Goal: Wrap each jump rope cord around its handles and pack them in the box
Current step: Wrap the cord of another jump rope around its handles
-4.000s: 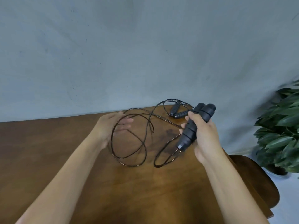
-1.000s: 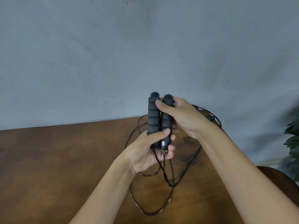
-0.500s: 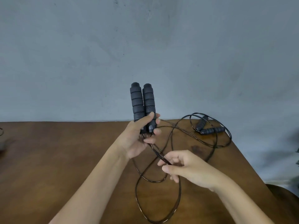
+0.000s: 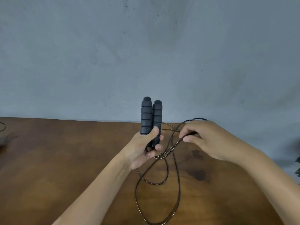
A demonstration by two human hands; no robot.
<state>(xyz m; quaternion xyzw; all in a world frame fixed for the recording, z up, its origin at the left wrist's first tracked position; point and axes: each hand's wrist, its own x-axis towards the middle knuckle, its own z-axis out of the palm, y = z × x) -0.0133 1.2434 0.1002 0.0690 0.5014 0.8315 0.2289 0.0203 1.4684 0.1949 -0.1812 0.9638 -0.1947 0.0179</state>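
Single head view, facing forward-down, close over table (image 4: 65, 159), toward wall (image 4: 146, 46).

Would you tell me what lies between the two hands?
In the head view, taut cord strands run from the left hand, holding the handles, to the right hand.

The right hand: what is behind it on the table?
Behind the right hand, only thin black cord loops show above the knuckles; anything else there is covered.
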